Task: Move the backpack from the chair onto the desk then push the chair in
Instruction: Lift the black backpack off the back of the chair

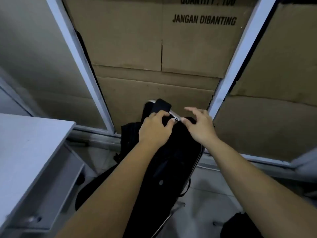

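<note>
Black backpack sits on the chair, around 5 o'clock from the desk. Left hand is clamped on the pack's top strap, fingers curled tight. Right hand hovers spread wide at 3 o'clock of it, thumb just touching the pack.

Flattened cardboard lines the wall behind white frame posts; grey tiled floor; dim lighting.

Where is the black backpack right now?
The backpack is low in the middle of the head view, on the chair, right of the desk, with the left hand gripping its top.
</note>
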